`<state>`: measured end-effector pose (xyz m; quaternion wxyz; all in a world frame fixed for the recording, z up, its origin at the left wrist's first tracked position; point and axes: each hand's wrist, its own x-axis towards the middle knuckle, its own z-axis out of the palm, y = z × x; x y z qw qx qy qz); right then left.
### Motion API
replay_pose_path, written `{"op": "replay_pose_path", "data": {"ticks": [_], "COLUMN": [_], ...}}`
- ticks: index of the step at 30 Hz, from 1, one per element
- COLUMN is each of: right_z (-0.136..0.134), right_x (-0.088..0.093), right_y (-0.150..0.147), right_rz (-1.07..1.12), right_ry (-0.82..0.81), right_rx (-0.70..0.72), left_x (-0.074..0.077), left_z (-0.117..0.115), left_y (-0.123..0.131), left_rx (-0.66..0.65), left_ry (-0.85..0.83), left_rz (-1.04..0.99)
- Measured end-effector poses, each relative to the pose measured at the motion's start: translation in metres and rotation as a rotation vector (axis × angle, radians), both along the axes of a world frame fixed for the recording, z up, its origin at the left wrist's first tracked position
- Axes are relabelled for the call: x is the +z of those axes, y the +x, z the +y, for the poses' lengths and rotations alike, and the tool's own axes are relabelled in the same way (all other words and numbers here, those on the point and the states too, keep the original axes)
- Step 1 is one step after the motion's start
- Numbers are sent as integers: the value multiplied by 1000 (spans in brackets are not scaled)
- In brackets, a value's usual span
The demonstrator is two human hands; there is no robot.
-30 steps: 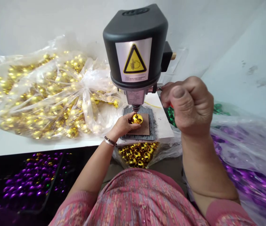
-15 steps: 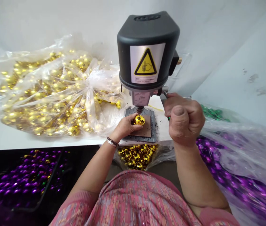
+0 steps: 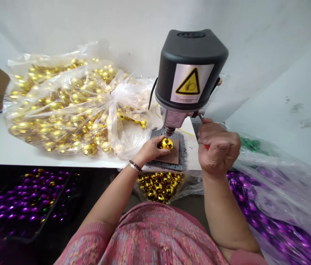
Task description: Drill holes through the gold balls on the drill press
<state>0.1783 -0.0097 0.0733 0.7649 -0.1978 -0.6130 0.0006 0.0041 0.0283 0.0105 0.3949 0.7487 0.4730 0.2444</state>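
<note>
From the head view, our left hand (image 3: 151,150) curls around a gold ball (image 3: 167,144), holding it just above a brown pad (image 3: 172,156) and directly under the bit of the drill press (image 3: 191,70). Our right hand (image 3: 218,151) is clenched in a fist around the press lever (image 3: 200,116). A tied bag of gold balls (image 3: 61,110) sits on the counter (image 3: 20,152) to the left, and purple beads (image 3: 28,198) lie in a tray below it.

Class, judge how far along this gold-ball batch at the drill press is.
Seemingly done: loose gold balls in the bag below the bench. In hand: one ball, left hand holding it under the drill press, right hand on its lever. Remaining: the big tied bag.
</note>
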Motion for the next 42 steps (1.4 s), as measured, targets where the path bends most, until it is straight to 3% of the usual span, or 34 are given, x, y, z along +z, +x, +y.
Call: {"op": "replay_pose_path", "data": {"ticks": [9, 17, 20, 28, 33, 38, 40, 42], "right_z": [-4, -5, -7, 7, 9, 7, 7, 7], "right_x": [1, -9, 3, 65, 70, 66, 65, 64], "right_y": [-2, -4, -6, -7, -8, -10, -10, -10], "right_rz": [42, 55, 102, 222, 226, 245, 249, 265], "right_ry": [-56, -56, -98, -294, -301, -298, -289, -275], "right_rx": [11, -27, -11, -38, -44, -26, -24, -18], "left_x": [5, 4, 2, -1, 2, 17, 20, 20], "left_z": [0, 0, -1, -7, -17, -24, -18, -2], "left_y": [1, 1, 0, -6, -21, -47, -55, -57], "left_rx": [-19, -14, -11, 6, -46, -204, -99, 138], "left_ry": [60, 50, 29, -60, -50, -68, -42, 8], "left_rz": [63, 32, 31, -87, -93, -71, -90, -74]}}
